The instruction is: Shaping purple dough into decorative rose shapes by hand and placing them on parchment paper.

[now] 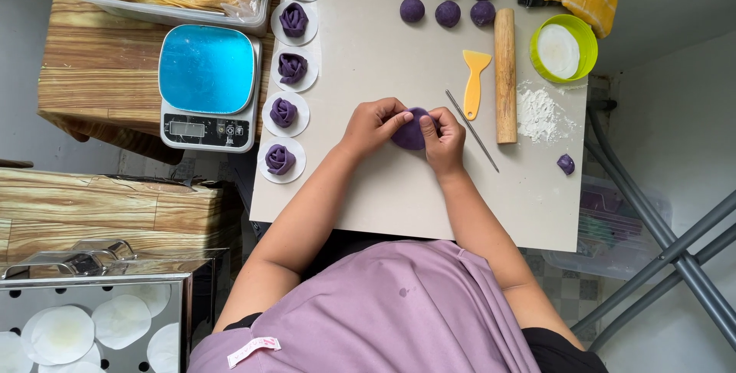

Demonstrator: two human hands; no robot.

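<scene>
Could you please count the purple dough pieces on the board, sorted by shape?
Rose-shaped pieces on paper rounds: 5
Smooth round balls: 7
Flat piece held between the left hand and right hand: 1
Small scrap near the flour: 1
Total: 14
</scene>
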